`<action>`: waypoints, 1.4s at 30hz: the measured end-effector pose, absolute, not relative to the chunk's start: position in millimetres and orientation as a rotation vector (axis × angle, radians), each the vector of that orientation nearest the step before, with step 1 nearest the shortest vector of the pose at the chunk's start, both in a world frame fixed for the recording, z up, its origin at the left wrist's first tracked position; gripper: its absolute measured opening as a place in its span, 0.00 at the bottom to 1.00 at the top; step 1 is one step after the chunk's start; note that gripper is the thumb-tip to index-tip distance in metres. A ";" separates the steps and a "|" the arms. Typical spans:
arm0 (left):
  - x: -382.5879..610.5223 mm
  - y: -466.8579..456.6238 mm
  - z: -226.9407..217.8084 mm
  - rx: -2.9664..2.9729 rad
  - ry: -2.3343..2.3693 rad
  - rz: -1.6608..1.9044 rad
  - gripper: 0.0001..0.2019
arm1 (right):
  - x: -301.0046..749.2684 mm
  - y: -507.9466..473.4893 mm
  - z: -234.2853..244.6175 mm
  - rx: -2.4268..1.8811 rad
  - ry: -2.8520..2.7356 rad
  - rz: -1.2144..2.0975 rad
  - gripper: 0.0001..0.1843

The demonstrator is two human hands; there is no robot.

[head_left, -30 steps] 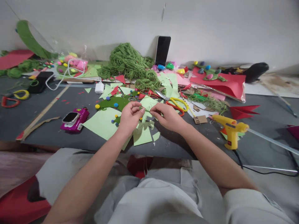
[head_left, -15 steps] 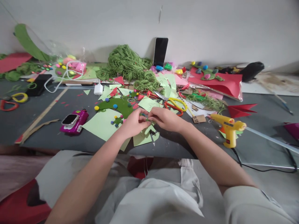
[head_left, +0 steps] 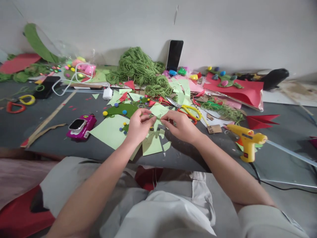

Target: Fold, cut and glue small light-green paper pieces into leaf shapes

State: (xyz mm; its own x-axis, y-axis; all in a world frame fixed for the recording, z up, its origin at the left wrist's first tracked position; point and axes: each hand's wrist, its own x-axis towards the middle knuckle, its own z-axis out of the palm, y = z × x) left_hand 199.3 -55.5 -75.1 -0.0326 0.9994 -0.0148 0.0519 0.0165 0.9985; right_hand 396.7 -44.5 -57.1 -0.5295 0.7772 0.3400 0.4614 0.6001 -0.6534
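Over the table's front middle, my left hand (head_left: 140, 125) is closed, thumb and fingers pinched at the edge of a small light green paper piece (head_left: 157, 123). Facing it from the other side, my right hand (head_left: 180, 126) curls its fingertips onto the same piece; the exact contact is too small to make out. Below lie cut green paper scraps (head_left: 152, 145). A larger light green sheet (head_left: 109, 132) spreads to the left under a dark green curved piece (head_left: 119, 110) with coloured pompoms, partly covered by my left hand. Scissors (head_left: 189, 110) with yellow and orange handles lie just behind my right hand.
A yellow glue gun (head_left: 247, 138) with its cable stands at right. Green yarn (head_left: 138, 66) is heaped behind, beside a leaning phone (head_left: 174, 54). On the left are a purple device (head_left: 83, 127), a white charger (head_left: 107, 94) and more scissors (head_left: 21, 103).
My hands have moved slightly apart, and the small green paper piece between them shows more. The view has shifted a little, moving the scene to the right.
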 end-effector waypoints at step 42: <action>191.9 -53.7 -71.1 1.620 1.391 0.646 0.15 | 398.4 -45.0 -50.5 -1.233 -2.372 0.695 0.07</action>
State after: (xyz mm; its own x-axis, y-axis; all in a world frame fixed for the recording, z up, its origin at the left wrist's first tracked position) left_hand 191.9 -53.7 -71.1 0.2372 0.9593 -0.1533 0.5015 0.0143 0.8650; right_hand 398.4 -45.0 -50.5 -0.5444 0.8327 0.1015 0.6463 0.4935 -0.5820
